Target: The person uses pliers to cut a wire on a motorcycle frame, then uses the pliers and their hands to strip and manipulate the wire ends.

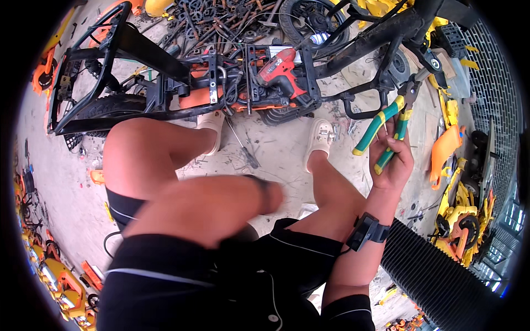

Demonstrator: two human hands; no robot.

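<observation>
A heap of metal parts (210, 22) is lying at the far edge of the floor (276, 138) beside a black-tyred wheel (316, 22), while an orange panel (446, 150) is resting toward the right edge and yellow-and-orange parts (69, 287) are crowding the near left corner.

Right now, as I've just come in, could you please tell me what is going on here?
A seated person is at a black vehicle frame, using bare hands. The right hand holds green-and-yellow pliers, handles spread, their head up by the frame's right end; whether they touch it is unclear. The left hand is blurred over the lap, so its grip can't be told. A red power tool rests on the frame.
</observation>
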